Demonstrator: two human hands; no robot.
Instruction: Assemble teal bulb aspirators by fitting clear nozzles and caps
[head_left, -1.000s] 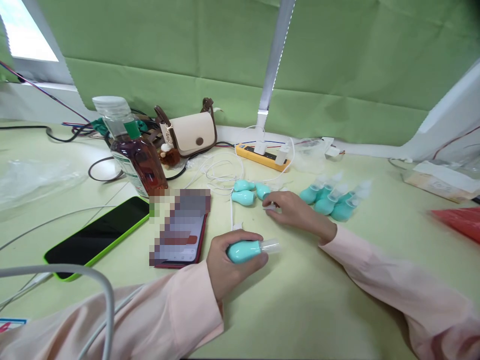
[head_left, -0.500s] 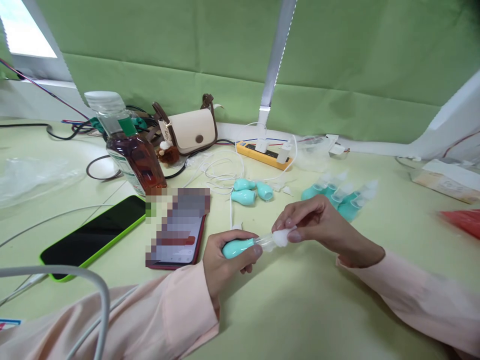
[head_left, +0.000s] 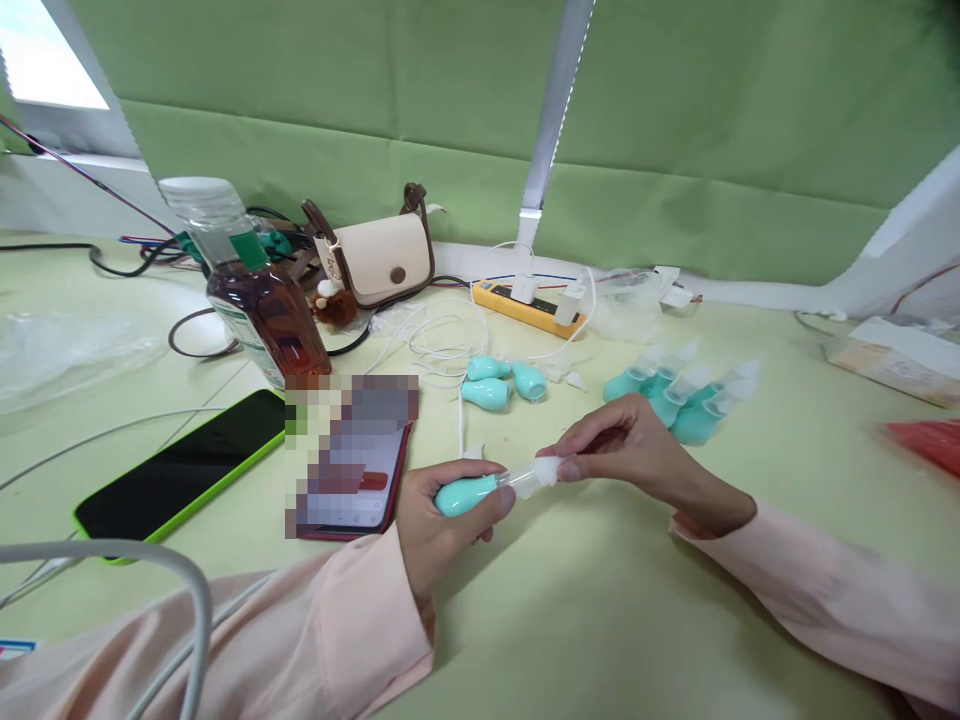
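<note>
1. The left grip (head_left: 435,535) is closed round a teal bulb (head_left: 463,497), held over the table (head_left: 570,620), its clear tube (head_left: 517,482) pointing toward the other hand.
2. The right grip (head_left: 641,440) pinches a white tip (head_left: 546,470) at the tube's outer end; from here I can't tell how firmly it's seated.
3. By the left forearm lie a green-edged phone (head_left: 180,470) and a red-edged phone (head_left: 349,514).
4. Beyond the hands, three loose bulbs (head_left: 486,393) lie bunched, with tipped bulbs (head_left: 694,425) clustered to their right.
5. Farther back: amber bottle (head_left: 270,315), yellow power strip (head_left: 499,302), cream handbag (head_left: 375,260).
</note>
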